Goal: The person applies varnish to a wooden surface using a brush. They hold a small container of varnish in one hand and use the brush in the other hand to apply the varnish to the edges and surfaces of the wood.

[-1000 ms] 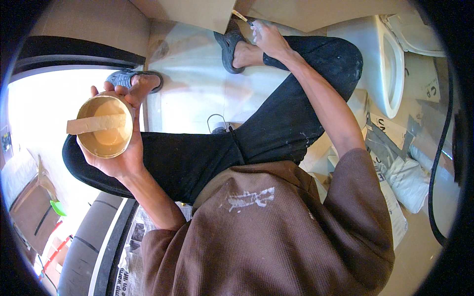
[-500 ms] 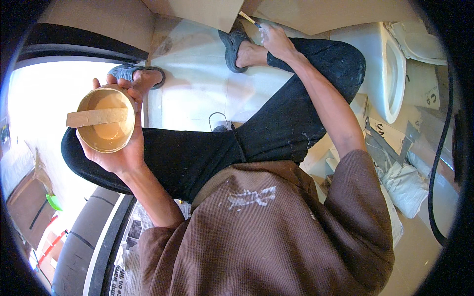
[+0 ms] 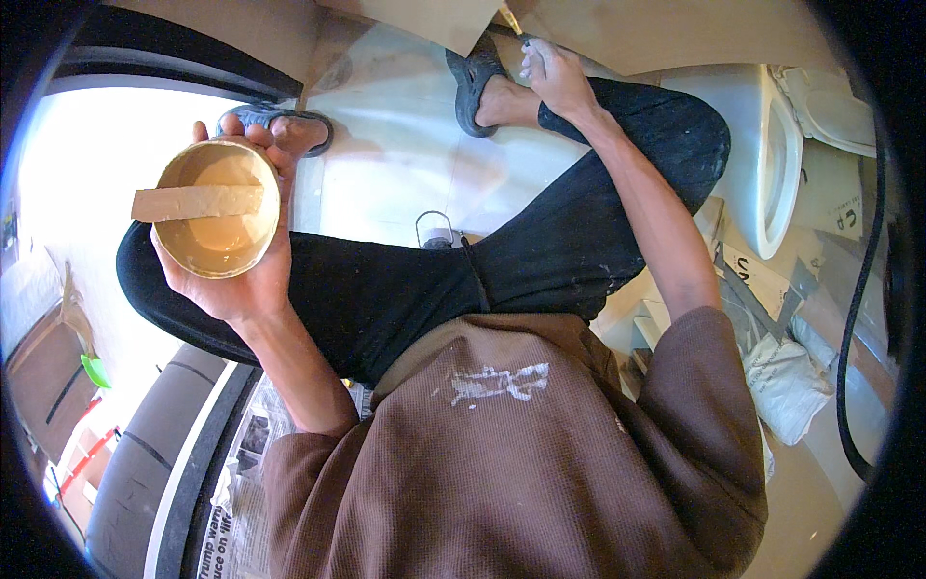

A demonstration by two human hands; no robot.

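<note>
My left hand cups a round tan bowl holding a beige paste, with a flat strip of cardboard lying across its rim. My right hand reaches forward past my right sandal and grips a small thin tool whose tip touches the floor near the wall. I squat in black trousers and a brown shirt. My left sandal sits just behind the bowl.
A white toilet stands at the right, with a black hose, cardboard packaging and a white sack beside it. A small metal-handled object lies on the pale floor tiles. Newspaper lies at the lower left.
My left hand has lifted the bowl slightly higher and closer to my left sandal. My right hand stays at the floor by the wall.
</note>
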